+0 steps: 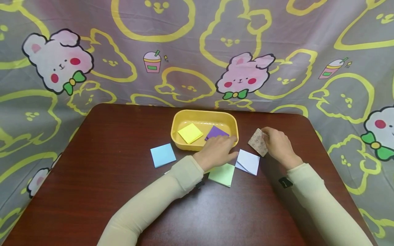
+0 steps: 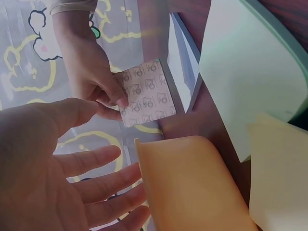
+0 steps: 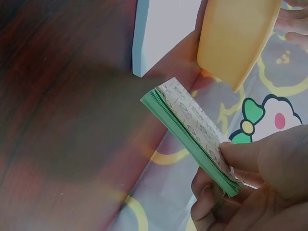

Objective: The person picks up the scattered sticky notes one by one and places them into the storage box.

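My right hand [image 1: 280,147] pinches a small pad of sticky notes [image 1: 256,141] by its right side, to the right of the yellow tray. In the right wrist view the pad shows green sheets [image 3: 192,144] under a pale patterned backing. My left hand [image 1: 218,152] reaches over the tray's front right rim with fingers spread, and in the left wrist view its palm holds nothing. Inside the yellow tray [image 1: 186,146] lie a yellow sticky note pad [image 1: 190,132] and a purple one [image 1: 217,132], the latter partly hidden by the left hand.
A blue pad [image 1: 163,155] lies left of the tray. A light green pad [image 1: 223,175] and a pale blue-white pad [image 1: 248,163] lie in front of it. A cream pad [image 2: 279,178] is mostly hidden by the left arm. A patterned curtain [image 1: 184,51] hangs behind the table.
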### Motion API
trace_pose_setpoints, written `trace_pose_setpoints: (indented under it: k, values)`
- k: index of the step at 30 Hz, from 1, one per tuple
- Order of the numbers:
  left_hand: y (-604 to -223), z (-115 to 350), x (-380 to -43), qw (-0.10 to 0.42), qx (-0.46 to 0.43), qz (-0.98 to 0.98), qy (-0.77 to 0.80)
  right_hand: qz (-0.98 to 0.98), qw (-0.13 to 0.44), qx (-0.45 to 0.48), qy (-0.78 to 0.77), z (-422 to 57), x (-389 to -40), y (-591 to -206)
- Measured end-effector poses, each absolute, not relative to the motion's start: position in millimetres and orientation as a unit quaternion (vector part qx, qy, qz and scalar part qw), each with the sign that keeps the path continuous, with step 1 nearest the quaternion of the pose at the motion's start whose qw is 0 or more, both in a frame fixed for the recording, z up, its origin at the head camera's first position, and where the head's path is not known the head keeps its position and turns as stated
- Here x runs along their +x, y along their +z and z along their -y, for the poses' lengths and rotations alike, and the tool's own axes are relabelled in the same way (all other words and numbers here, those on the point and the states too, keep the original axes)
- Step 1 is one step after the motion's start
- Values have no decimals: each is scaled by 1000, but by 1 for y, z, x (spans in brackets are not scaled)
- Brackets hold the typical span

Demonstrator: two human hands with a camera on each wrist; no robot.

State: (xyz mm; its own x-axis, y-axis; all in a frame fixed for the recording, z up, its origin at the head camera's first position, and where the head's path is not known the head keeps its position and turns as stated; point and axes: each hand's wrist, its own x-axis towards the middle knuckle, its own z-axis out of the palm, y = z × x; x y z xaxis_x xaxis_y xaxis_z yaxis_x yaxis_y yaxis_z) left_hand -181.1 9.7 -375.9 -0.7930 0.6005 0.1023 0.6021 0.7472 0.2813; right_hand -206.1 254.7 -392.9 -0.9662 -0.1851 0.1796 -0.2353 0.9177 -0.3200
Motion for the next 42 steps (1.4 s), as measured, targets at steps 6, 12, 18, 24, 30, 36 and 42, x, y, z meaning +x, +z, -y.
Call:
trace_pose_setpoints:
  k: [6,12,18,24,30,36,42]
  values:
    - [-375,-11,-181,-3,-318,935,-155,975,77,111,175,-253,-204,-388]
    - [-374,-12,-181,-6,-316,935,-163,974,84,115,174,-250,-201,-381]
    - [-374,-14,-181,-12,-315,935,-164,975,83,116,173,-247,-198,-376]
    - [-372,-14,-181,-8,-316,934,-164,974,76,115,179,-244,-195,-370]
    - [-372,-13,-181,-6,-317,934,-164,973,79,115,182,-241,-192,-363]
    - [-370,-13,-182,-6,-316,935,-164,971,90,124,183,-238,-190,-359]
    - [-371,-14,-182,-6,-315,935,-164,967,102,138,186,-235,-188,-357]
